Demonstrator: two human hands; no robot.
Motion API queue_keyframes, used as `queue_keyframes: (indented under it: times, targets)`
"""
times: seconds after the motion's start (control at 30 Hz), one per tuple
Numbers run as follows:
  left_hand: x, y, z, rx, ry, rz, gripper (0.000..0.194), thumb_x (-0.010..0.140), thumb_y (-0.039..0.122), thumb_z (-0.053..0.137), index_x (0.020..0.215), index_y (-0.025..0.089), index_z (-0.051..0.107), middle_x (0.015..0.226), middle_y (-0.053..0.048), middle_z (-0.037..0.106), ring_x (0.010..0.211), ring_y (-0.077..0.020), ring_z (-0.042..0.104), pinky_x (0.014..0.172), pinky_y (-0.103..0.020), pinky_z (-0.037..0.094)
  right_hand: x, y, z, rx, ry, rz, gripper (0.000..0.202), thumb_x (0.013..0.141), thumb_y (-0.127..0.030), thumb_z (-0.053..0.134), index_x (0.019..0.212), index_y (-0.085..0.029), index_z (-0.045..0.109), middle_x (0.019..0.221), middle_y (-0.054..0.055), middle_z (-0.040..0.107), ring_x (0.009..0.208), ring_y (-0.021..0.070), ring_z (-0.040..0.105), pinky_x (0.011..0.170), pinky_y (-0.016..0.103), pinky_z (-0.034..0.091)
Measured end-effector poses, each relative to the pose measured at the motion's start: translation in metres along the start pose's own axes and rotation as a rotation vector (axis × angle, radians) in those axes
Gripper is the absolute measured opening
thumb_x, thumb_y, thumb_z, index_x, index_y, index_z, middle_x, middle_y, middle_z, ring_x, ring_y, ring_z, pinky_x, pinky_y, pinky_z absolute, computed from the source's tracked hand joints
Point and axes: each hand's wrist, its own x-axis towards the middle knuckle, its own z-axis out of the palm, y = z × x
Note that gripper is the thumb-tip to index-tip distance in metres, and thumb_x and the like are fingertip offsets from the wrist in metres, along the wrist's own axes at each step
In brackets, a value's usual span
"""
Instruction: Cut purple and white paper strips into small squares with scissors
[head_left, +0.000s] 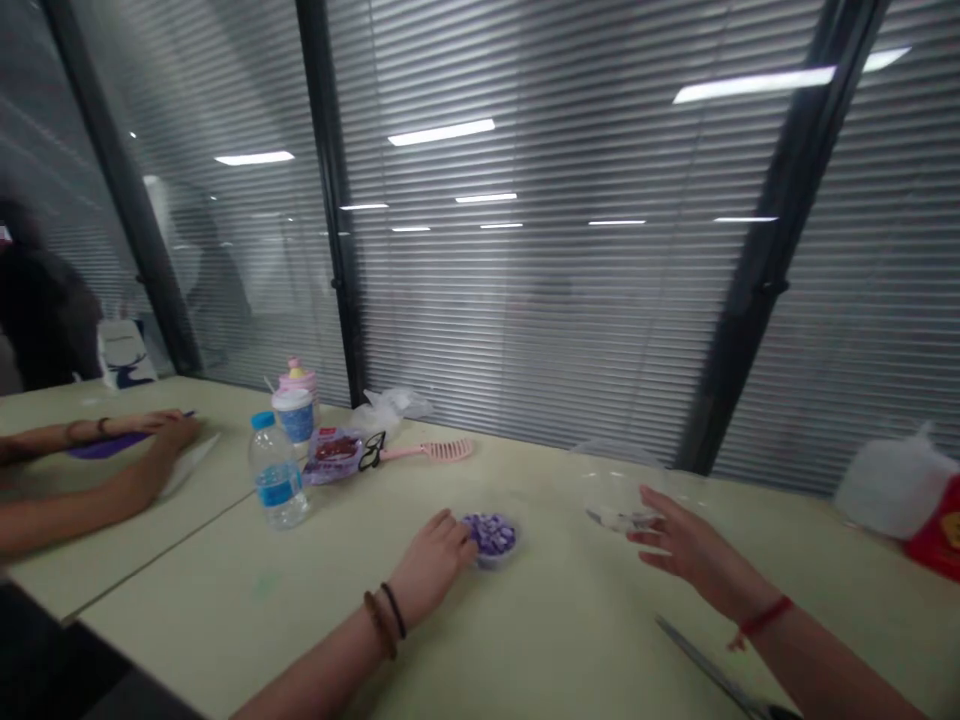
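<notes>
A small clear bowl of purple pieces sits on the table in the head view. My left hand is closed at its left rim, the curled fingertips partly hidden there. To the right, my right hand is stretched out with its fingers apart, holding nothing I can see. Just past those fingers is a clear plastic bag or container, with something small and whitish low in it; its exact form is hard to make out. Scissors lie below my right forearm, handles cut off by the frame edge.
A water bottle, a paper cup, a purple snack packet, black glasses and a pink hairbrush stand or lie at left. Another person's arms rest farther left. A white bag and red packet are at right.
</notes>
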Motion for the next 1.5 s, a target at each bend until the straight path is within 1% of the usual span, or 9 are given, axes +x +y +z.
queue_keyframes:
  times: [0.17,0.27,0.4,0.5,0.6,0.9,1.1,1.27,1.5]
  targets:
    - [-0.032,-0.086,-0.016,-0.169,0.0,-0.28,0.017,0.089,0.025,0.056,0.101,0.014,0.061,0.107,-0.007,0.062,0.099,-0.0226,0.059,0.087,-0.046,0.048,0.005,0.023,-0.001,-0.108,-0.011,-0.112,0.041,0.071,-0.05,0.064,0.1,-0.022,0.056,0.095,0.009,0.064,0.082,0.0236,0.065,0.061,0.032,0.055]
    - [-0.036,-0.107,-0.028,-0.366,0.065,-0.391,0.027,0.086,0.022,0.057,0.111,0.013,0.058,0.128,-0.016,0.052,0.127,-0.0356,0.039,0.102,-0.062,0.03,0.008,0.041,0.01,-0.199,0.0,-0.198,0.049,0.068,-0.05,0.067,0.105,-0.021,0.052,0.097,0.011,0.064,0.09,0.028,0.063,0.06,0.035,0.056]
    - [-0.016,-0.067,-0.022,-0.817,0.138,-0.486,0.048,0.074,0.024,0.065,0.119,0.018,0.053,0.147,-0.015,0.033,0.142,-0.0371,0.009,0.113,-0.059,0.012,0.02,0.052,0.025,-0.355,-0.027,-0.338,0.066,0.053,-0.042,0.078,0.108,-0.017,0.05,0.098,0.012,0.063,0.082,0.0309,0.065,0.058,0.041,0.056]
    - [0.011,-0.006,0.0,-1.278,0.138,-0.651,0.046,0.084,0.04,0.054,0.127,0.023,0.044,0.145,-0.014,0.035,0.133,-0.0321,0.036,0.107,-0.051,0.034,0.024,0.045,0.037,-0.49,-0.044,-0.545,0.079,0.054,-0.036,0.079,0.122,-0.016,0.043,0.119,0.016,0.053,0.104,0.0331,0.056,0.069,0.042,0.057]
    - [0.046,0.039,0.023,-1.729,0.059,-0.872,0.058,0.091,0.055,0.031,0.123,0.008,0.045,0.122,-0.026,0.052,0.102,-0.0349,0.062,0.083,-0.056,0.051,0.02,0.029,0.054,-0.621,-0.093,-0.748,0.079,0.061,-0.029,0.077,0.13,-0.02,0.037,0.129,0.015,0.045,0.115,0.0323,0.049,0.079,0.044,0.056]
    - [0.087,0.053,0.043,-2.463,0.276,-1.142,0.033,0.091,0.034,0.054,0.118,0.016,0.054,0.114,-0.009,0.06,0.093,-0.0211,0.062,0.078,-0.041,0.054,0.015,-0.001,0.078,-0.807,-0.128,-0.991,0.074,0.064,-0.021,0.078,0.129,-0.021,0.044,0.131,0.012,0.046,0.126,0.0336,0.04,0.109,0.053,0.032]
    - [0.078,0.044,0.053,-2.498,0.288,-1.191,0.03,0.09,0.031,0.055,0.116,0.015,0.055,0.113,-0.008,0.06,0.091,-0.0202,0.062,0.076,-0.039,0.055,0.04,-0.007,0.076,-0.613,0.001,-0.767,0.077,0.072,-0.028,0.077,0.137,-0.02,0.035,0.139,0.012,0.039,0.121,0.0333,0.044,0.097,0.053,0.042]
    - [0.059,0.025,0.051,-2.428,0.17,-1.112,0.027,0.09,0.027,0.057,0.114,0.015,0.056,0.11,-0.008,0.061,0.088,-0.0191,0.063,0.073,-0.037,0.055,0.075,0.002,0.079,-0.383,0.017,-0.255,0.033,0.09,-0.029,0.059,0.12,-0.017,0.053,0.119,0.009,0.057,0.096,0.0233,0.061,0.078,0.043,0.053]
    - [0.043,0.004,0.054,-2.42,0.138,-1.091,0.024,0.09,0.028,0.056,0.111,0.014,0.057,0.102,-0.006,0.062,0.078,-0.0158,0.063,0.065,-0.032,0.055,0.097,0.012,0.118,-0.111,-0.126,0.293,0.031,0.093,-0.036,0.054,0.116,-0.016,0.055,0.109,0.007,0.062,0.084,0.0192,0.064,0.07,0.037,0.055]
